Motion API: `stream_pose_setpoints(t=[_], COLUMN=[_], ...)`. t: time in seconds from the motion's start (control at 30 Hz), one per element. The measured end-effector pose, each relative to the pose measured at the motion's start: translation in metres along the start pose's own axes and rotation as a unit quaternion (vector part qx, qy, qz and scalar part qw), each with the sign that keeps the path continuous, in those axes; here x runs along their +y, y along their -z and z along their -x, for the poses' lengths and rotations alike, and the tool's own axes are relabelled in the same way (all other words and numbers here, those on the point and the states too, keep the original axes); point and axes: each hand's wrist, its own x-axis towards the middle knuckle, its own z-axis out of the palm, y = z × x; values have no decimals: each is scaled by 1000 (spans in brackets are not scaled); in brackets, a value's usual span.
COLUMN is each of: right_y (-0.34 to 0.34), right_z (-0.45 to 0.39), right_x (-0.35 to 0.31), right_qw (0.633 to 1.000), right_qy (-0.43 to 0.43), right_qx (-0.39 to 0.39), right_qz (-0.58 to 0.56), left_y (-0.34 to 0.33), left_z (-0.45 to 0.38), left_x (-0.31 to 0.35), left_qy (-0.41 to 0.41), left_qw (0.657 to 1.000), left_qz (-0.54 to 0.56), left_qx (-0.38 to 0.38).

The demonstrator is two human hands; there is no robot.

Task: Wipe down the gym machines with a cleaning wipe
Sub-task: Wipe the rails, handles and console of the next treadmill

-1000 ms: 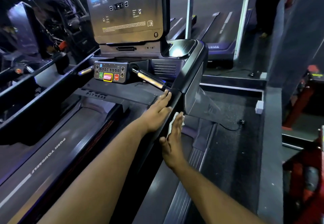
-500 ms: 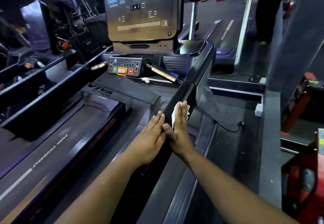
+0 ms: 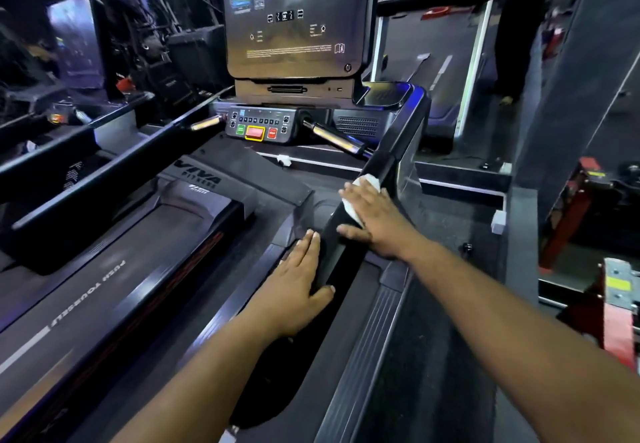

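Two bare arms reach forward. The left hand (image 3: 298, 279) lies flat with straight fingers on the inner side of the long black side rail (image 3: 360, 207) of the dark treadmill, with its thumb on the rail's top. The right hand (image 3: 375, 220) is flat too, a bit farther up the same rail, and its straight fingers press one white crumpled cleaning wipe (image 3: 360, 196) down on the rail's top.

Left of the rail is the wide dark walking belt (image 3: 131, 269) with white letters on it. Past the hands sits one small black button panel (image 3: 259, 125) with one green button, one big red one with a yellow edge and one small red one. Two short shiny grip bars (image 3: 332, 137) stick out from its sides. Above it stands one big dark screen (image 3: 294, 16).

The floor on the right is dark, and a white plug box (image 3: 498, 222) lies on it. Farther back stands another treadmill (image 3: 440, 71), with a person's dark legs (image 3: 512, 44) beside it. The room is dim.
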Motion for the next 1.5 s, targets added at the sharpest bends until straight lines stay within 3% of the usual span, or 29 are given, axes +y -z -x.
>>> stream_pose_setpoints(t=[0.17,0.33,0.5,0.67,0.77,0.9,1.07,1.13,1.37,1.5], right_y=[20,-5,13,4,-16,-21,6,4,-28,-15], right_z=[-32,14,12,-2,14,23,-12,-14,65,38], right_x=[13,-39,-24,-35,-58,-54,-12,-22,-76,-58], right_qw=[992,999,999,994,991,996,991,989,999,996], right_qy=[-126,-30,5,-82,-60,7,-128,-143,-9,-84], right_qx=[26,-4,-41,68,116,72,26,19,5,18], right_qz=[14,-27,-17,-9,-37,-43,8,14,-34,-14], left_y=[0,-1,1,2,0,1,1,2,3,4], left_z=[9,5,4,8,7,5,3,3,7,11], left_x=[2,0,0,3,1,1,0,0,2,2], left_qy=[0,-5,0,5,-1,4,2,1,-5,-9], left_qw=[1000,999,999,999,999,1000,999,999,991,991], left_qz=[-10,42,52,42,28,16,38,52,130,128], left_qx=[25,26,10,13,15,13,10,15,44,39])
